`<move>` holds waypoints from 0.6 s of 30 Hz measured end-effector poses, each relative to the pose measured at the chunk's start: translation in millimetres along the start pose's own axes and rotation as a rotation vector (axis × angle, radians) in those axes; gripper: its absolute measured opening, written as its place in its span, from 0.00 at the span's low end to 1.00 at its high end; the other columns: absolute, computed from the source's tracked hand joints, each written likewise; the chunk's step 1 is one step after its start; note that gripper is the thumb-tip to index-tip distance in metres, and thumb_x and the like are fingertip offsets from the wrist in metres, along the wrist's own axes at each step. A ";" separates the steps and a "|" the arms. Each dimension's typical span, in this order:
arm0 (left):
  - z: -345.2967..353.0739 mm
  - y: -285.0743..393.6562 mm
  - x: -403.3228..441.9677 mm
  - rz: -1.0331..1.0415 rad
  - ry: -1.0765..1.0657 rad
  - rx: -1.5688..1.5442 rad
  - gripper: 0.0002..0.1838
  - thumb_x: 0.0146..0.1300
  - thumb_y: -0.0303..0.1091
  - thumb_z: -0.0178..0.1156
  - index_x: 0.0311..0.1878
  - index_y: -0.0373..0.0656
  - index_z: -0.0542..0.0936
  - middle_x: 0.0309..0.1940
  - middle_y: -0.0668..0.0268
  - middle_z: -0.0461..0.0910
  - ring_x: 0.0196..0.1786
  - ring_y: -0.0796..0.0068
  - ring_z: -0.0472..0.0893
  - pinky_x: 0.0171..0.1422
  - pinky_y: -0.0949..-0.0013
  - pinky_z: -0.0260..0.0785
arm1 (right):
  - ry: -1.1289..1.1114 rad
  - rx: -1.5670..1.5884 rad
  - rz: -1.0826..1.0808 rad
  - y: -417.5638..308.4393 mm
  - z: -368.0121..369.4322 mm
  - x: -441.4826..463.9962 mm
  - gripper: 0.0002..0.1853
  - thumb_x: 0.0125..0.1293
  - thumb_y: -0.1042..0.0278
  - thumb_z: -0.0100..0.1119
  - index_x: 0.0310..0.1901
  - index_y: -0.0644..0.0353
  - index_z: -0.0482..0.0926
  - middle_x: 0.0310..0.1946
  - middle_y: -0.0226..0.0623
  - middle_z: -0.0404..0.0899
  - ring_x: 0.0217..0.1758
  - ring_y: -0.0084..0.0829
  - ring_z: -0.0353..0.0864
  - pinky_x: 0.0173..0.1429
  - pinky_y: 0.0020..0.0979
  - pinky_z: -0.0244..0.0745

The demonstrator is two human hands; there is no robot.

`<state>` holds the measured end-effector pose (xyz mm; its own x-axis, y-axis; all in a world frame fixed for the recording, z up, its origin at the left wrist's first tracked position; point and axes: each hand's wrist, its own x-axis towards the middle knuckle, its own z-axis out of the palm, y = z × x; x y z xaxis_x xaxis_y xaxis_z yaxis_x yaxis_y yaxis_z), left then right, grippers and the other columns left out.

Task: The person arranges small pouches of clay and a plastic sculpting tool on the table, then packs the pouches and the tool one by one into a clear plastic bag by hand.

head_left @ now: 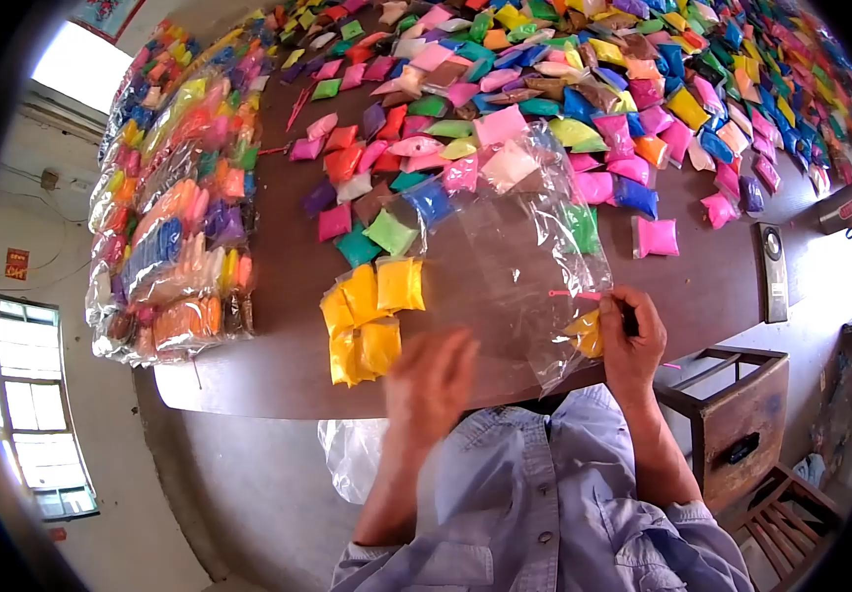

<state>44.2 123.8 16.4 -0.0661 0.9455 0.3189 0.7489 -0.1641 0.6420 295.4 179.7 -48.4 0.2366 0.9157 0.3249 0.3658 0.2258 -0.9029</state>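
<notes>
Apparently, the bag (540, 229) was pinched at its near edge by the right hand (633, 333), with a yellow packet (588, 335) at the fingertips; whether that lay inside the film could not be told. A pink strip (572, 294) was seen just above. The left hand (433, 383) was blurred beside the yellow packets (358, 306) on the table (707, 281), its grip unreadable. Probably, the film was best kept spread and taut, the packet unsqueezed.
</notes>
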 end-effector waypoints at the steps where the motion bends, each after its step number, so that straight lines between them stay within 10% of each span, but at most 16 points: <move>1: -13.7 -6.1 0.3 -0.002 0.086 0.091 0.09 0.65 0.22 0.73 0.48 0.38 0.87 0.45 0.58 0.89 0.40 0.68 0.90 0.42 0.69 0.85 | 0.006 0.000 0.003 1.2 -0.1 -0.5 0.07 0.68 0.82 0.69 0.46 0.65 0.83 0.34 0.34 0.81 0.34 0.22 0.78 0.40 0.24 0.74; 11: -43.8 -29.8 -1.4 -0.268 0.019 0.662 0.19 0.60 0.42 0.77 0.49 0.43 0.86 0.43 0.55 0.89 0.42 0.49 0.88 0.49 0.51 0.81 | -0.003 0.026 0.007 -2.4 -1.3 -0.8 0.06 0.69 0.82 0.67 0.46 0.66 0.83 0.34 0.32 0.81 0.34 0.20 0.77 0.40 0.23 0.72; 18: -62.3 -29.3 -6.2 -0.213 0.095 0.353 0.17 0.67 0.24 0.68 0.59 0.40 0.85 0.42 0.56 0.88 0.41 0.66 0.89 0.46 0.67 0.81 | -0.012 0.028 0.030 -1.1 -1.9 -1.6 0.06 0.69 0.82 0.67 0.46 0.66 0.83 0.34 0.32 0.81 0.34 0.21 0.77 0.40 0.24 0.73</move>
<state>-18.4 105.1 39.1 -0.2921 0.9150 0.2783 0.8909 0.1544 0.4271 296.4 177.4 -47.4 0.2368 0.9260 0.2940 0.3337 0.2067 -0.9197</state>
